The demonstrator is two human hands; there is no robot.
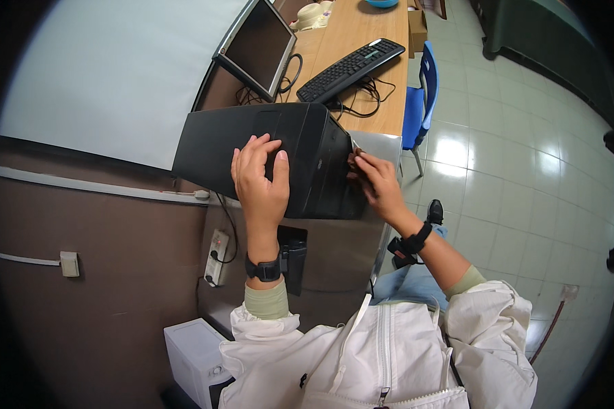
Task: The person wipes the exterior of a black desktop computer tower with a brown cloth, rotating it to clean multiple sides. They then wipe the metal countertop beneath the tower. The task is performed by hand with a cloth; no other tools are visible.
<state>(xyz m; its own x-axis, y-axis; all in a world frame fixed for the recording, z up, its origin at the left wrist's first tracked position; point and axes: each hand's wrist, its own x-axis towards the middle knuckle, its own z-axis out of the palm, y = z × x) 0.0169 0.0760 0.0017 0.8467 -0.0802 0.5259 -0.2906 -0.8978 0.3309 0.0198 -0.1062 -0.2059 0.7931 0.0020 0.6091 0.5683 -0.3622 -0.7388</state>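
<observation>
A black computer tower case (307, 122) stands in front of me, beside a wooden desk (337, 25). My left hand (261, 174) rests on its top panel with the fingers apart and nothing in them. At the case's front face is my right hand (376, 181), its thumb and fingers closed around a small brown thing (355, 158), perhaps a cloth; its exact kind is unclear. A thin pale tip shows just above those fingers. Beyond the case, a black keyboard (350, 69) lies at a slant on the desk, with coiled black cables (368, 99) beside it.
A monitor (258, 46) stands behind the case at the left. A power strip (216, 258) with plugs hangs below it. A blue chair (419, 107) stands right of the desk. Near my left side is a white box-shaped appliance (192, 353). A straw hat (312, 15) lies at the far end.
</observation>
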